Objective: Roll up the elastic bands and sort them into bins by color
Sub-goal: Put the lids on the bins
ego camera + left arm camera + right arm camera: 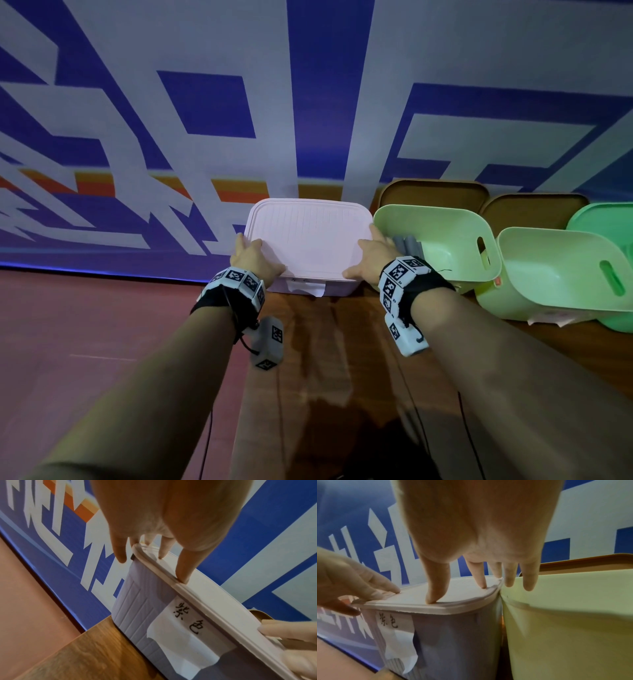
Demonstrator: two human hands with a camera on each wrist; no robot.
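Observation:
A pale lilac bin (342,290) with a paper label (185,628) stands at the table's far edge, and a pale pink lid (308,236) sits on it. My left hand (253,255) rests on the lid's left edge, with straight fingers (184,568) pressing on the rim. On the right edge lies my right hand (371,253); its thumb (435,588) and one finger touch the lid (462,595), while the other fingers hang over the neighbouring light green bin (565,615). Grey rolled bands (407,244) lie inside that green bin (435,233).
A second light green bin (555,270) and a darker green one (603,219) stand further right. Two brown lids (435,193) lean against the blue and white wall behind them. The wooden table (325,359) ends at the left, beside red floor (102,325).

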